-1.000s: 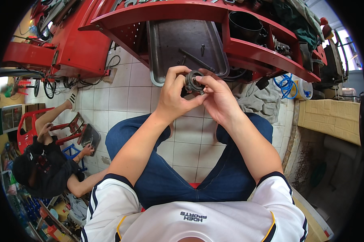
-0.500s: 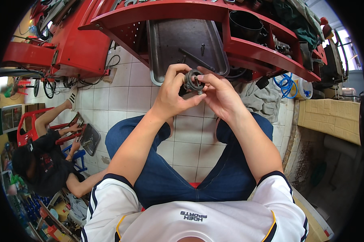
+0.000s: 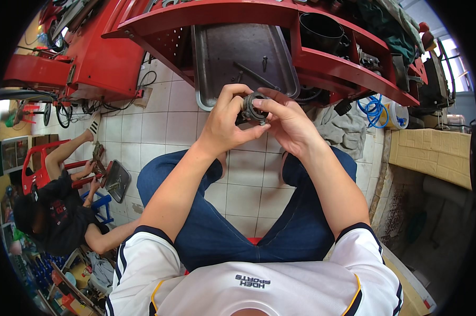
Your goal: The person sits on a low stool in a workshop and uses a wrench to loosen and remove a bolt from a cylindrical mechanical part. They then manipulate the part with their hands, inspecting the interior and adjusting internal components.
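Note:
A dark round metal part (image 3: 248,107) with a ring-shaped opening is held up between my two hands, over the near edge of a metal tray. My left hand (image 3: 223,122) grips it from the left, fingers curled over the top and thumb below. From the other side my right hand (image 3: 289,122) closes on it, the thumb pressed at the ring's opening. Whatever lies inside the opening is covered by that thumb. Beyond the hands, the grey tray (image 3: 217,45) holds a dark rod (image 3: 256,77) and a small bolt-like piece (image 3: 265,63).
Red metal shelving (image 3: 206,20) spans the front, with a black pot (image 3: 322,32) in one compartment. A grey cloth (image 3: 339,129) and a coiled blue hose (image 3: 374,111) lie at right. Leftward, another person (image 3: 59,210) sits by a small tray (image 3: 118,181). A cardboard box (image 3: 432,157) stands far right.
My right thumb has shifted left and now covers more of the ring's opening. Both hands keep their hold on the metal part. The other person's hands have moved slightly.

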`<state>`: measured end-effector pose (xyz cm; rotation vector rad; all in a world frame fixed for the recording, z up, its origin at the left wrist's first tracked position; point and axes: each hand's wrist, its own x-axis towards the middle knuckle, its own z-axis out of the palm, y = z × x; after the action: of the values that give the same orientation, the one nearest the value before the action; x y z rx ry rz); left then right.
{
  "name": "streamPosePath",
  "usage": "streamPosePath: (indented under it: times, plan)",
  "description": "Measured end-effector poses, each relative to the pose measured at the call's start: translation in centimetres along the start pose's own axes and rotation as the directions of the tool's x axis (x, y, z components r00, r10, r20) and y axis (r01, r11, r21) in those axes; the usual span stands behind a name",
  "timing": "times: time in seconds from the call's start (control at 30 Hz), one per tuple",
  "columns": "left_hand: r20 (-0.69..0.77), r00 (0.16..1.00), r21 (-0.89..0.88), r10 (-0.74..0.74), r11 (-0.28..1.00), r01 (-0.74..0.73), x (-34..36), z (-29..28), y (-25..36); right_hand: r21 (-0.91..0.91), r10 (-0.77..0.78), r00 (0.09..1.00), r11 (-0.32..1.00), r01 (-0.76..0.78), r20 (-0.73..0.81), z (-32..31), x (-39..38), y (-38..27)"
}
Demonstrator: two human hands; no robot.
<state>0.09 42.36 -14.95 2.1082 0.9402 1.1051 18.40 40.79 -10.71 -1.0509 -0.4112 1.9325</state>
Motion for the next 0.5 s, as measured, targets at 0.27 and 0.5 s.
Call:
streamPosePath:
  times: [0.27,0.5]
  plan:
    - [-0.017,1.000,0.032,0.026,0.999,-0.026,0.0,-0.2,0.0,0.095,0.022,0.999,0.995,-0.026,0.047,-0.8,0.4,0.3]
    - [-0.077,0.985,0.041,-0.156,0.986,0.159,0.6,-0.4,-3.0,-0.217,-0.262,0.944,0.951,0.218,-0.201,-2.5,3.6,1.3]
